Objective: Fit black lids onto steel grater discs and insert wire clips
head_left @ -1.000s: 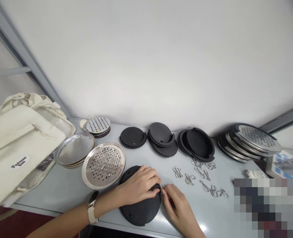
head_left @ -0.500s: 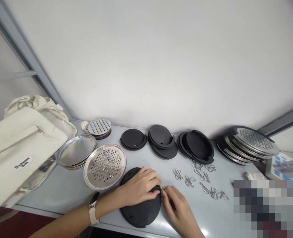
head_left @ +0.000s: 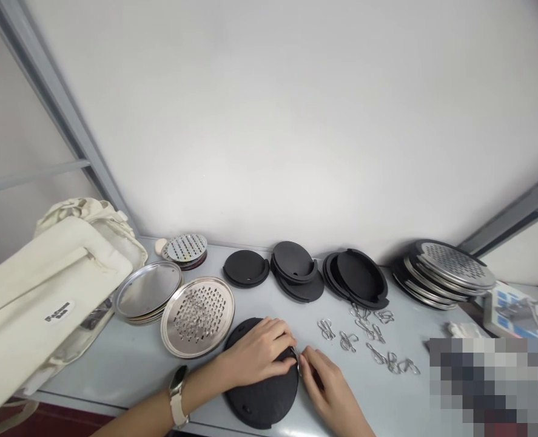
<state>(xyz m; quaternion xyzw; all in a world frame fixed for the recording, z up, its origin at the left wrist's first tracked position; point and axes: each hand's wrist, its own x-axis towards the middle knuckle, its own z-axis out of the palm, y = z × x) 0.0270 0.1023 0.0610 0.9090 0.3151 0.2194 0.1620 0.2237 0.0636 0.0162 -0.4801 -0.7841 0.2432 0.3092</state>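
Note:
A black round plate (head_left: pixel 262 394) with small holes near its rim lies at the table's front. My left hand (head_left: pixel 265 352) lies over its upper right part, fingers curled and closed on the plate near its right edge. At that edge a thin metal wire clip (head_left: pixel 298 359) shows between my two hands, partly hidden by fingers. My right hand (head_left: pixel 326 382) pinches this clip from the right, thumb and index finger together. Left of the plate sits a metal grater disc (head_left: pixel 198 315). Several loose wire clips (head_left: pixel 348 341) lie to the right.
Smaller black round holders (head_left: pixel 245 268) stand along the wall, with stacked black trays (head_left: pixel 362 278) farther right. Plain metal discs (head_left: pixel 148 290) are piled at left beside a cream bag (head_left: pixel 45 291). A stack of grater discs (head_left: pixel 457 264) is at far right, near a box (head_left: pixel 518 309).
The view has tilted and shifted slightly, so the table things appear lower. Both hands stay at the plate's right edge with the clip, with only slight finger movement.

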